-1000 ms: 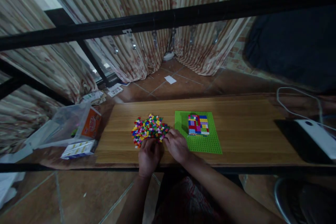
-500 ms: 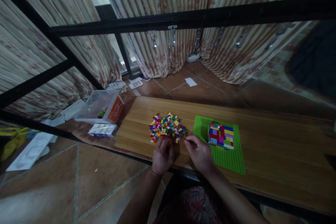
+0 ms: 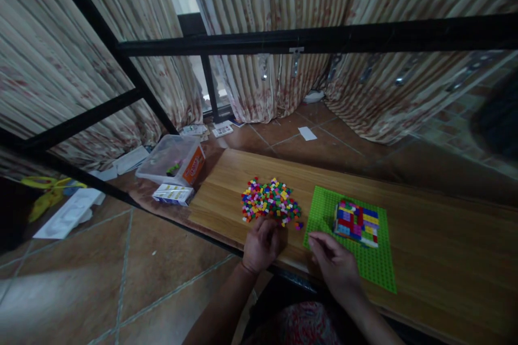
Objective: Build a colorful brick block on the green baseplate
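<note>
The right hand [image 3: 334,267], fingers drawn together, has shifted from the brick pile [image 3: 269,199] to the green baseplate [image 3: 382,269], nearer the block [image 3: 358,221] beyond; the left hand's [image 3: 261,248] fingers curl at the pile. Grips: cannot tell.

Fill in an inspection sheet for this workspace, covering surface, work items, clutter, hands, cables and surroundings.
Surface: wooden tabletop, wood grain visible.
Work items: loose brick pile, multicoloured; green baseplate to its right, bearing a brick build.
Clutter: clear box with an orange side and a small carton, beyond the tabletop's left end.
Hands: left hand curled at the pile's near edge; right hand by the baseplate's left edge, fingers drawn together. Whether either holds a brick: cannot tell.
Cables: nothing seen.
Surroundings: striped curtains, black frame, tiled floor, white paper on it.
</note>
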`<state>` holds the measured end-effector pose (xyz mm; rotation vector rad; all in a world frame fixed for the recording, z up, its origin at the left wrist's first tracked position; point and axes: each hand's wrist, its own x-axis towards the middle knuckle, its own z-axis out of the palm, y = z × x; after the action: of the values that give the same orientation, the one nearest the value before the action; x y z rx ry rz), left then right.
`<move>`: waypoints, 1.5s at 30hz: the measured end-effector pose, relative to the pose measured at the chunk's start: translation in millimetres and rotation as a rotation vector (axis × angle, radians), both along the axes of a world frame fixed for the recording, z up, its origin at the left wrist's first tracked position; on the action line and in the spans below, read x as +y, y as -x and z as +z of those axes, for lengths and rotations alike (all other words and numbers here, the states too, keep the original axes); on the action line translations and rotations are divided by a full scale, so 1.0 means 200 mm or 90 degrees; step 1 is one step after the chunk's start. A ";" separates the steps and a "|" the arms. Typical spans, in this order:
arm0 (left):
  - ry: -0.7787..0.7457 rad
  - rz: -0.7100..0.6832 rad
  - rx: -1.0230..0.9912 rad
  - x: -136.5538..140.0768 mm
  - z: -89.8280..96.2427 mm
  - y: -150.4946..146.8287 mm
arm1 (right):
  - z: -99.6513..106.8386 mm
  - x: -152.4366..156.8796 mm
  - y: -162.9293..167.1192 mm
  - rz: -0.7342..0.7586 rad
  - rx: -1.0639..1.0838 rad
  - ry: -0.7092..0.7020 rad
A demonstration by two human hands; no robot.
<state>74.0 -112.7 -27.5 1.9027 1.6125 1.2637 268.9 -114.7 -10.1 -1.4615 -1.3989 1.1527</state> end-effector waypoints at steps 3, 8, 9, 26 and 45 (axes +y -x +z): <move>-0.010 -0.007 0.005 0.00 -0.01 0.00 | 0.00 -0.03 0.01 -0.006 0.006 0.037; -0.034 -0.004 0.016 0.00 -0.02 0.00 | 0.01 -0.04 0.03 -0.017 0.010 0.099; -0.038 -0.002 0.018 0.00 -0.03 0.00 | 0.00 -0.04 0.03 -0.012 0.013 0.109; -0.068 0.004 0.069 0.02 -0.01 0.02 | 0.05 -0.02 -0.02 -0.084 0.193 0.018; -0.136 0.011 0.176 0.07 -0.02 0.03 | 0.10 -0.01 -0.36 -0.197 -0.050 -0.172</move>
<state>67.0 -99.5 -31.1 2.2861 1.6838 1.2686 340.1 -117.7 9.1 -1.4761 -1.2681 0.6920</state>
